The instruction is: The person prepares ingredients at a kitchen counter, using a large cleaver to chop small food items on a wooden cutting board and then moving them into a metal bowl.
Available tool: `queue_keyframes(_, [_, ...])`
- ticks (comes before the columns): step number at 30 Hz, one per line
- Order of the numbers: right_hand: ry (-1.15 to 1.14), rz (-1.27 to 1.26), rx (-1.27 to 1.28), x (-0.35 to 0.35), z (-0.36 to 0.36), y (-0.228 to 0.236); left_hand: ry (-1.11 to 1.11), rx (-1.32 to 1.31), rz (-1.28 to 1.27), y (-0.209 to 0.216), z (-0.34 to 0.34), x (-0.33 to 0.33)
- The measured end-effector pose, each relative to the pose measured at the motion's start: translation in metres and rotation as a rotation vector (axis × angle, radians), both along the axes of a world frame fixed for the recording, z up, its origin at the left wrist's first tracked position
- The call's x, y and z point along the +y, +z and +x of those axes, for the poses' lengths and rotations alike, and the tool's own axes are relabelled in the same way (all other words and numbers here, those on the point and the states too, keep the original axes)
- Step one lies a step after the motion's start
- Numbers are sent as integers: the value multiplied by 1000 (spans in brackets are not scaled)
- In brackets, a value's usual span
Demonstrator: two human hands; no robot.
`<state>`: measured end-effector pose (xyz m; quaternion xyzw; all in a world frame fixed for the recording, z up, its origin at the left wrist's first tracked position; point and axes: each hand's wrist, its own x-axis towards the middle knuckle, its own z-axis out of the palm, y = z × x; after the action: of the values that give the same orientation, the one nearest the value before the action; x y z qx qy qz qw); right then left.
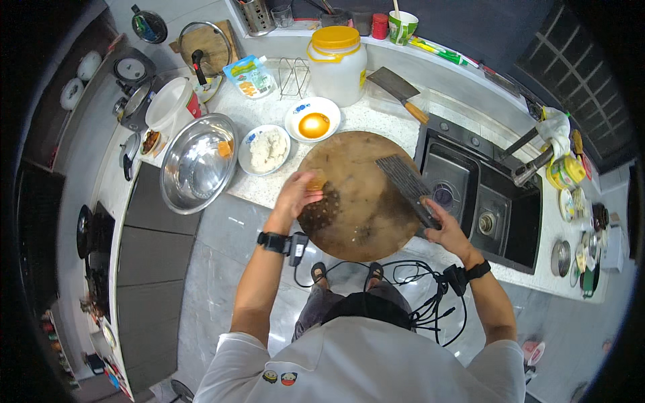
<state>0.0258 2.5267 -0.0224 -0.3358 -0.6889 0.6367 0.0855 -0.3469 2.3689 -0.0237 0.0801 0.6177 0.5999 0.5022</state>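
Observation:
Over the left part of the round wooden chopping board [366,201], my left hand [294,197] is closed around a small orange-yellow piece of food [316,180]; its kind is unclear. My right hand [445,228] grips the black handle of a dark cleaver [405,183] with a striped blade. That blade slants over the board's right side, pointing up and left. Small pale bits and wet dark patches mark the board. Left of it stand a bowl of white, rice-like food [267,149] and a large steel basin [195,168] holding an orange piece [225,148].
Behind the board are a bowl with orange-brown liquid [314,124], a yellow-lidded plastic jar [336,64] and another cleaver [395,86] with a wooden handle. A black double sink [480,195] lies to the right. Black cables [437,302] hang near my right forearm.

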Motion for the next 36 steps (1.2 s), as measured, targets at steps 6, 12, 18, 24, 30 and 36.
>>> queue_keyframes(6, [167, -397, -98, 33, 17, -16, 21, 11, -97, -44, 53, 65])
queue_keyframes(12, [221, -605, -157, 50, 20, -20, 172, 265, -234, -57, 75, 88])
queue_keyframes(18, [212, -426, -44, 52, 11, -22, 141, 337, -285, -49, 70, 104])
queue_keyframes(24, [148, -219, 54, 70, -14, -21, 161, 451, -336, -49, 60, 128])
queue_keyframes(30, [179, 31, -76, 79, -36, -20, 162, 447, -371, -54, 57, 133])
queue_keyframes(36, [256, 478, -207, 74, -60, -22, 194, 461, -346, -58, 60, 126])
